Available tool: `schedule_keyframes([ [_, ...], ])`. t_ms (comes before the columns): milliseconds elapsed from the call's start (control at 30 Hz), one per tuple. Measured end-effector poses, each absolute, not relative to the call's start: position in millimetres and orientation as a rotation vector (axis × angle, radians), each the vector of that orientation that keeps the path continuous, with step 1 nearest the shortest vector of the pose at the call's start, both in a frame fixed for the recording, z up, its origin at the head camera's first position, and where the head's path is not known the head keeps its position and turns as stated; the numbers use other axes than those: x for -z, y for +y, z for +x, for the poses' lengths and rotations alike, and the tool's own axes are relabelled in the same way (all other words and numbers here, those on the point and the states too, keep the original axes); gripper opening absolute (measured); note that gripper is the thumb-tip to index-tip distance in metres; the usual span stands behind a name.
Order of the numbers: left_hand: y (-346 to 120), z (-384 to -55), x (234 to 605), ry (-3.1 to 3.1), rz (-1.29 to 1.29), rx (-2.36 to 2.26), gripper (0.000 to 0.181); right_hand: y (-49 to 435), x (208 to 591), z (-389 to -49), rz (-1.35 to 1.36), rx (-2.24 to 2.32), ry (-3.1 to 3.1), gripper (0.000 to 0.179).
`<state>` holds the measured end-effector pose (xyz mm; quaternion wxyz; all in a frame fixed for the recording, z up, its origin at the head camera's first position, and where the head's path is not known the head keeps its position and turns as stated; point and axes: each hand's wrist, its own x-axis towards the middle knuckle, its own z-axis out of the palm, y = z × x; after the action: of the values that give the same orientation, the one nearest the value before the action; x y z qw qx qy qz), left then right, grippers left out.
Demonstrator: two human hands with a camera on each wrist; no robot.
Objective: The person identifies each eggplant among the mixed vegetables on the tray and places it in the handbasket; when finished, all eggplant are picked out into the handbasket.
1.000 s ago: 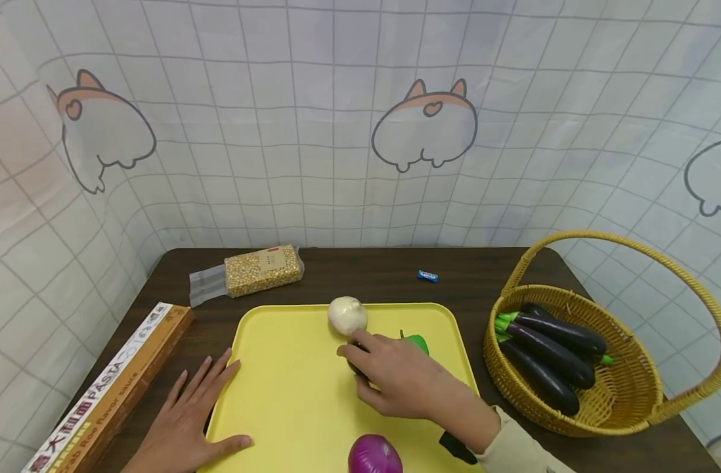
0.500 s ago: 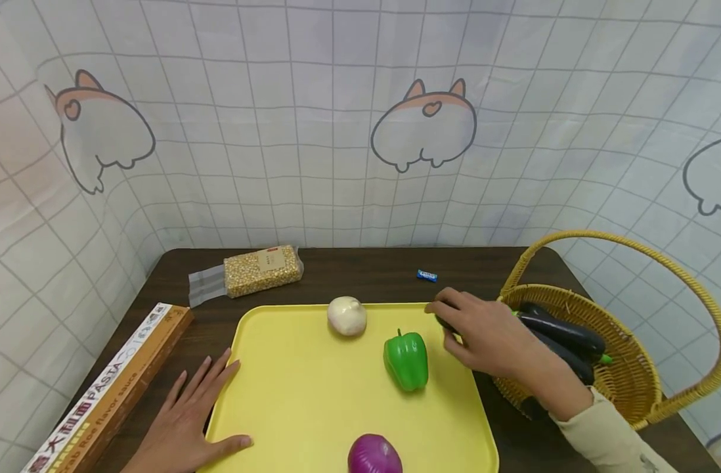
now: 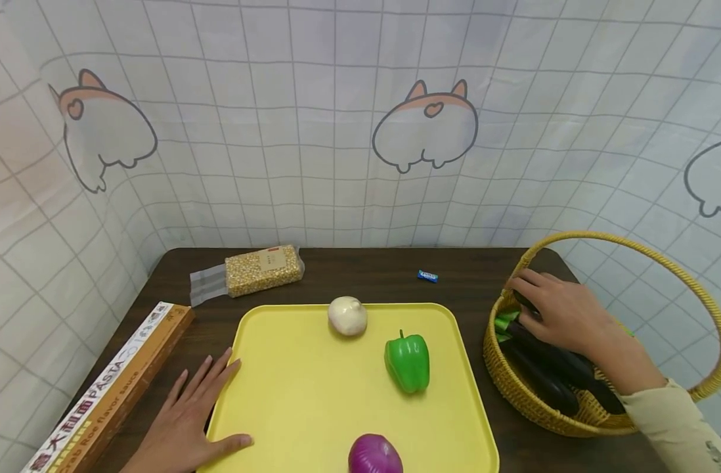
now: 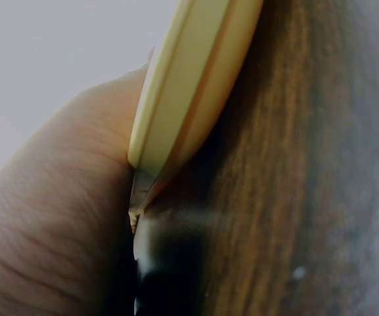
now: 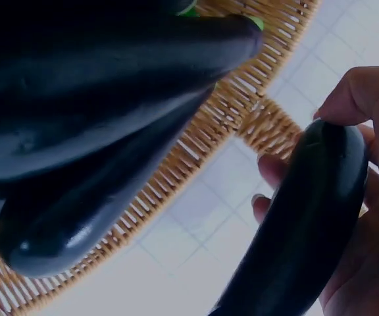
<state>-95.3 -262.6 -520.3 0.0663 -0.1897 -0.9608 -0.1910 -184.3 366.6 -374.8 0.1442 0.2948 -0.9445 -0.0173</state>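
My right hand [image 3: 567, 315] grips a dark purple eggplant [image 5: 308, 217] over the wicker basket [image 3: 502, 387] on the right. Thumb and fingers curl round one end; the far end of the eggplant [image 3: 610, 397] shows below the wrist in the head view. Other eggplants [image 3: 546, 384] with green caps lie in the basket. On the left, my left hand [image 3: 183, 420] rests with spread fingers at the rim of the yellow tray [image 3: 289, 381], its thumb reaching over the edge. The left wrist view shows the tray's side [image 4: 183, 85] against that hand.
On the tray are a green bell pepper [image 3: 408, 361], a pale round bulb [image 3: 347, 316] and a purple onion [image 3: 375, 454]. A pasta box [image 3: 118, 381], a bag of yellow kernels [image 3: 262, 271] and a small blue wrapped candy [image 3: 428, 276] lie around it. The basket's tall handle [image 3: 685, 282] arches overhead.
My right hand has carried the eggplant rightward from above the tray to over the basket, uncovering the green pepper. The left hand has stayed put.
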Motion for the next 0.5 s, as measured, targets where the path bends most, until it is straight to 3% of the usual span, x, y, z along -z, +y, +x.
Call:
schedule_keyframes([
  [500, -262.7, -95.4, 519.4, -2.899, -0.569, 0.575, 0.114, 383.1, 387.2, -191.6, 0.813, -0.007, -2.852, 0.043],
])
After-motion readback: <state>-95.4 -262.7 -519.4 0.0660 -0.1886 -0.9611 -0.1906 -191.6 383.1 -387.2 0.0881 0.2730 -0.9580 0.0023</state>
